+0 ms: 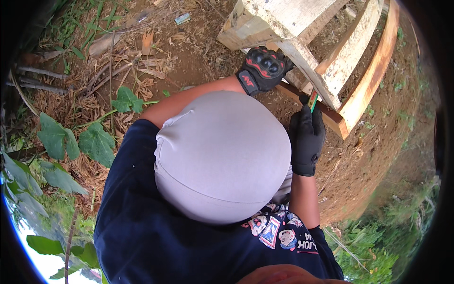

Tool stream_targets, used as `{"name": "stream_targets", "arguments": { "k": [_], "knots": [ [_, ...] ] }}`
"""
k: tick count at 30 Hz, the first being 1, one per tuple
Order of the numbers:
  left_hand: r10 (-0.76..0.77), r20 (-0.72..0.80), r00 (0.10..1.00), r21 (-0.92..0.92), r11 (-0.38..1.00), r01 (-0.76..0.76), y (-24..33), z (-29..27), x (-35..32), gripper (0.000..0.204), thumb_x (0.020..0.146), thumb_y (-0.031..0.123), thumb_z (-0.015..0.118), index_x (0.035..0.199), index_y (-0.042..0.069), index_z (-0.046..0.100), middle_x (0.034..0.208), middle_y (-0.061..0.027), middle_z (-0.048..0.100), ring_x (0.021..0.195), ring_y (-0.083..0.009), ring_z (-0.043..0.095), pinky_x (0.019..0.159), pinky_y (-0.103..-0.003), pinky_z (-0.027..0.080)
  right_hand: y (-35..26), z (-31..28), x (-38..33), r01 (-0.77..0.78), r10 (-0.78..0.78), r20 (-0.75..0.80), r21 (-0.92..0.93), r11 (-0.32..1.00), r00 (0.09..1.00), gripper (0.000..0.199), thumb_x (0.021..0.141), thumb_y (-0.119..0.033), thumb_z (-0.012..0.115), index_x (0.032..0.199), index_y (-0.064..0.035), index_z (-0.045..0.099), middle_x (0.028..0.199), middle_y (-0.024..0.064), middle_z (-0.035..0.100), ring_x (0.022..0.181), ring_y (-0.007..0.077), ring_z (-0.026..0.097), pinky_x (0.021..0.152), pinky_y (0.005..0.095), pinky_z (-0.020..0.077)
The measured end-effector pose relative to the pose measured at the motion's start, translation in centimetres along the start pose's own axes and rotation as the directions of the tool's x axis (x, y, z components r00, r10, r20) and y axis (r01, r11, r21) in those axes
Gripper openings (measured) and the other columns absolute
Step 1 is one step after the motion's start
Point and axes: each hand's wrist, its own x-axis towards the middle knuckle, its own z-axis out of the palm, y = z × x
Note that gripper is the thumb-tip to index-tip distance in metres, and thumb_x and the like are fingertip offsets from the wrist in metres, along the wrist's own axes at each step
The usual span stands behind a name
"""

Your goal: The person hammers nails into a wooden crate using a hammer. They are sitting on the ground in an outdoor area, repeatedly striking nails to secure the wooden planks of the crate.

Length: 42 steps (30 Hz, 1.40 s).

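Note:
A rough wooden frame, built of pale boards and curved slats, stands on the ground ahead and to the right. My left hand, in a black glove with red-edged knuckle guards, is closed against the frame's near side. Its fingertips are partly hidden by the wood. In a plain black glove, my right hand reaches up to the frame's near corner. Its fingers are closed on a slim green-and-red strip, whose kind I cannot make out. The strip lies against the end of an upright board, just above the lower rail.
Brown soil surrounds the frame. Dry husks and sticks lie at the left, beside broad green leaves. A small pale-blue packet is on the ground at the top. My bent knee in grey trousers fills the middle.

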Motion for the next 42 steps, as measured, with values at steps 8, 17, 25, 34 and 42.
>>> {"name": "stream_targets", "arguments": {
  "k": [8,17,25,34,42],
  "knots": [
    [0.022,-0.044,0.999,-0.031,0.999,-0.023,-0.3,-0.5,-0.3,0.015,0.094,0.028,0.071,0.102,0.026,0.084,0.07,-0.0047,0.07,0.062,-0.0279,0.068,0.057,-0.045,0.051,-0.2,0.3,0.3,0.032,-0.025,0.028,-0.257,0.966,0.999,0.036,0.113,-0.025,0.051,0.132,-0.0014,0.069,0.069,0.0035,0.059,0.058,0.0114,0.055,0.054,0.0323,0.0426],
    [0.008,-0.012,1.0,-0.057,0.998,-0.009,-1.1,-0.9,-0.5,0.023,0.095,0.027,0.067,0.077,0.015,0.075,0.07,-0.0083,0.069,0.063,-0.0307,0.068,0.063,-0.047,0.052,-1.8,0.8,0.3,-0.196,0.207,0.059,-0.146,0.97,0.977,0.035,0.111,-0.028,0.057,0.135,-0.0048,0.069,0.074,0.0008,0.06,0.061,0.0086,0.056,0.053,0.0294,0.0454],
    [0.084,0.048,0.995,0.045,0.995,-0.086,-1.7,0.3,-0.4,0.021,0.09,0.028,0.079,0.105,0.013,0.079,0.09,-0.0128,0.076,0.069,-0.0299,0.072,0.064,-0.045,0.057,-0.3,-0.3,-1.5,-0.307,0.241,0.237,0.296,0.904,0.941,0.043,0.109,-0.019,0.061,0.148,-0.0022,0.053,0.084,0.0031,0.062,0.062,0.0135,0.062,0.053,0.0317,0.0503],
    [0.147,0.015,0.989,-0.007,0.989,-0.147,-1.1,-0.1,-0.5,0.028,0.094,0.023,0.076,0.121,0.014,0.078,0.101,-0.0129,0.08,0.074,-0.032,0.075,0.067,-0.046,0.058,0.5,-0.7,-1.8,0.036,-0.023,0.045,-0.332,0.943,0.999,0.045,0.108,-0.026,0.056,0.146,-0.003,0.054,0.11,0.029,0.07,0.102,0.0486,0.069,0.09,0.0557,0.0527],
    [0.189,0.215,0.958,0.167,0.96,-0.227,-2.2,-1.5,-0.5,0.028,0.094,0.022,0.075,0.122,0.027,0.08,0.089,-0.0077,0.078,0.062,-0.0263,0.07,0.055,-0.043,0.053,0.0,-1.3,-0.5,0.035,-0.026,0.036,-0.284,0.958,0.999,0.036,0.108,-0.025,0.057,0.136,-0.0035,0.06,0.097,0.024,0.071,0.086,0.0455,0.069,0.075,0.0554,0.0504]
  ]
}}
